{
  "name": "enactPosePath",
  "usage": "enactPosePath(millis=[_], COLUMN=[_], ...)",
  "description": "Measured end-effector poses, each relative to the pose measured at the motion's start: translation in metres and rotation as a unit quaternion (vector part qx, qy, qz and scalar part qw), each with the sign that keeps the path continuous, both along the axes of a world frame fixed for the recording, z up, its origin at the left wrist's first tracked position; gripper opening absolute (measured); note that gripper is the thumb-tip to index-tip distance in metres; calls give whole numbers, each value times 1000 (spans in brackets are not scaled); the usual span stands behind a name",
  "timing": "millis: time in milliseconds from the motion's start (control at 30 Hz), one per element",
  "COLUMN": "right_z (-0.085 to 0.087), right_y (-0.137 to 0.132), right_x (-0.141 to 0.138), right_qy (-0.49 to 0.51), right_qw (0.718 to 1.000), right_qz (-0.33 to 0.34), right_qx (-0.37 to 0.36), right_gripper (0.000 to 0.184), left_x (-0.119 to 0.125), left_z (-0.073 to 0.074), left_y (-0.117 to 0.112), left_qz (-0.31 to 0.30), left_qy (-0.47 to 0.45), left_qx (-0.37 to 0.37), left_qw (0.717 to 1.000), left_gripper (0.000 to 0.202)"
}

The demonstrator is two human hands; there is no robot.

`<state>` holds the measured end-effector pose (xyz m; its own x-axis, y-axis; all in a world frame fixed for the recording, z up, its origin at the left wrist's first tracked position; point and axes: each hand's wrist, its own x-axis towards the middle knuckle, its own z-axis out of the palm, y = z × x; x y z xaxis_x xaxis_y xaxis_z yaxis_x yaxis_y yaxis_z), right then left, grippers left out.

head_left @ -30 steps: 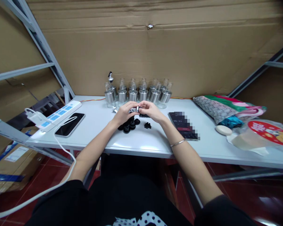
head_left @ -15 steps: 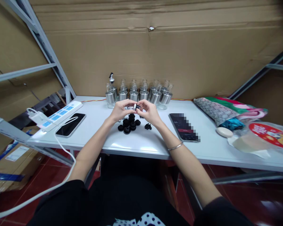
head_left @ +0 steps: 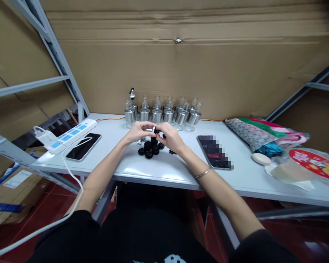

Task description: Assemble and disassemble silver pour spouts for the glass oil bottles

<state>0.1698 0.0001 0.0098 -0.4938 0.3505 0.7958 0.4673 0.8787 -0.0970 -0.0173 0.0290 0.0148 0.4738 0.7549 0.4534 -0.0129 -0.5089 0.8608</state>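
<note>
Between my two hands is a small silver pourer spout [head_left: 154, 130] with a black end. My left hand [head_left: 137, 132] pinches its silver side, while the fingers of my right hand [head_left: 169, 136] close on the black end and partly cover it. Just below lies a heap of black ribbed stoppers [head_left: 148, 149] on the white table [head_left: 164, 171]. Some tiny black pieces [head_left: 172, 152] are partly hidden by my right wrist. Small shiny parts [head_left: 139, 142] show under my left hand.
Behind my hands stand several glass bottles with metal sleeves [head_left: 157, 116]; one carries a black-and-silver pourer [head_left: 132, 94]. At left are a power strip [head_left: 71, 134] and a phone [head_left: 83, 147]. Another phone [head_left: 214, 151], a patterned bag [head_left: 252, 133] and a red-lidded tub [head_left: 315, 164] lie right.
Both hands have shifted slightly left and down in the picture. My right-hand fingers now cover more of the spout's black end, and the spout's silver body is less visible.
</note>
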Motion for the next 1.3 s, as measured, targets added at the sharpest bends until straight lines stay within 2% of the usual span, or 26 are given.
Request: enactPosePath(millis=[200,433,533,600,633,733,767,833,1000,1167,1300], right_z=[1,-1,-2,-2,-2,0,2,4,4,2,4], right_y=[1,0,1,4,5,6,5,4,0,-1,-1], right_x=[1,1,5,9,12,17,18,18,13,15,18], right_qy=[-58,-95,-47,38,92,219,238,249,233,206,224], right_qw=[994,991,998,997,988,920,896,865,832,829,819], right_qz=[-4,-42,-33,-4,16,64,75,88,114,124,133], right_qx=[93,82,23,-60,-121,-319,-367,-426,-490,-506,-512], right_gripper=[18,23,14,3,13,30,31,34,38,37,35], left_x=[-4,-5,-1,4,7,13,14,16,17,18,18], left_z=[1,0,-9,-16,-19,-23,-23,-21,-19,-22,-21], left_y=[1,4,5,4,3,-3,-5,-10,-15,-17,-20], left_qz=[2,-12,1,48,79,140,147,152,172,161,162], left_qy=[12,46,22,2,0,23,32,47,51,68,71], left_qx=[-38,-66,-31,39,88,231,271,338,415,436,445], left_qw=[999,997,999,998,993,963,951,928,892,883,878], left_gripper=[47,43,48,49,46,36,33,30,28,28,28])
